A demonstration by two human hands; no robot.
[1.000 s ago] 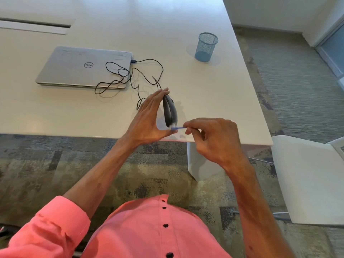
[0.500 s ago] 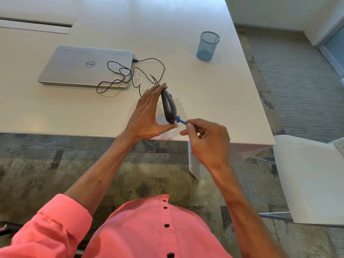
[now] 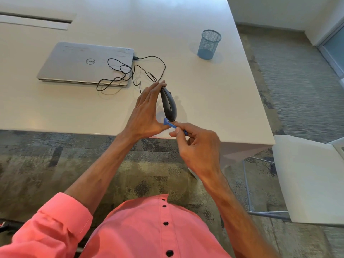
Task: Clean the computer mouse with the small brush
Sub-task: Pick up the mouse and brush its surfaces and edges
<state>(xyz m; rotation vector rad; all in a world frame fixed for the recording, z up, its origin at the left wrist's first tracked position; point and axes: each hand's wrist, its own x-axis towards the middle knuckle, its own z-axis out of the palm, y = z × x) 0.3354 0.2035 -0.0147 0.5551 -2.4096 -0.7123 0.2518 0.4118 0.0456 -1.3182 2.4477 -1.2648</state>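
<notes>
A dark grey wired computer mouse (image 3: 169, 104) is held on its edge above the near part of the white table (image 3: 214, 94). My left hand (image 3: 147, 112) grips it between fingertips at its far end and thumb at its near end. A small blue brush (image 3: 170, 124) touches the mouse's near end with its head. My right hand (image 3: 197, 146) pinches the brush handle, just right of and below the mouse. The mouse's black cable (image 3: 130, 71) runs in loose loops to the laptop.
A closed silver laptop (image 3: 83, 66) lies at the back left with the cable over its corner. A blue mesh pen cup (image 3: 209, 44) stands at the back right. A white chair (image 3: 309, 179) is at the right, beside the table's corner. Patterned carpet lies below.
The brush head has shifted along the mouse's near end, and my right hand has dropped slightly lower and turned. My left hand keeps the mouse on edge in about the same spot.
</notes>
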